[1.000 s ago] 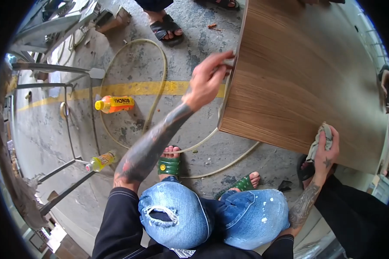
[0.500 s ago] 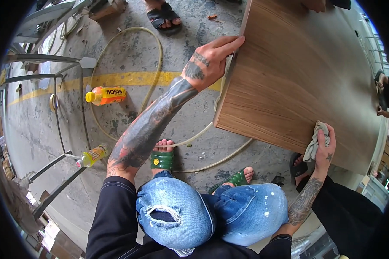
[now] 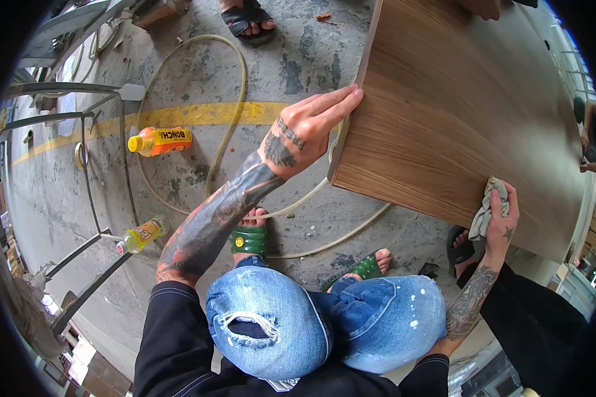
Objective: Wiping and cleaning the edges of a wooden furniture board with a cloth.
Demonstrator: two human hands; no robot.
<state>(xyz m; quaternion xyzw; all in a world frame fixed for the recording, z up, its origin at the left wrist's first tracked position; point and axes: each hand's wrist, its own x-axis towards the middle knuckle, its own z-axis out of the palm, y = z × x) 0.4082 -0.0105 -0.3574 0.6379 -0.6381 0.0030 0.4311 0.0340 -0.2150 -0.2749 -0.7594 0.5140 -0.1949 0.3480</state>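
Observation:
A large brown wood-grain panel (image 3: 437, 119) takes up the right half of the view, its near left corner toward my knees. My left hand (image 3: 301, 135) is at the panel's left edge, two fingers stretched out with the tips on that edge; its thumb is hidden. At the near edge, toward the right, my right hand (image 3: 502, 215) is closed around a crumpled pale grey rag (image 3: 489, 206), which lies against the panel's rim.
A clear hose (image 3: 244, 73) loops over the concrete floor. On its left lie an orange drink bottle (image 3: 165, 141) and a yellow-labelled bottle (image 3: 142, 235), near a metal frame (image 3: 89, 178). Another person's sandalled foot (image 3: 248, 23) stands beyond; other people's hands show around the panel's far side.
My left hand has slid nearer to me along the panel's left edge. My right hand, with the rag, has shifted slightly to the right.

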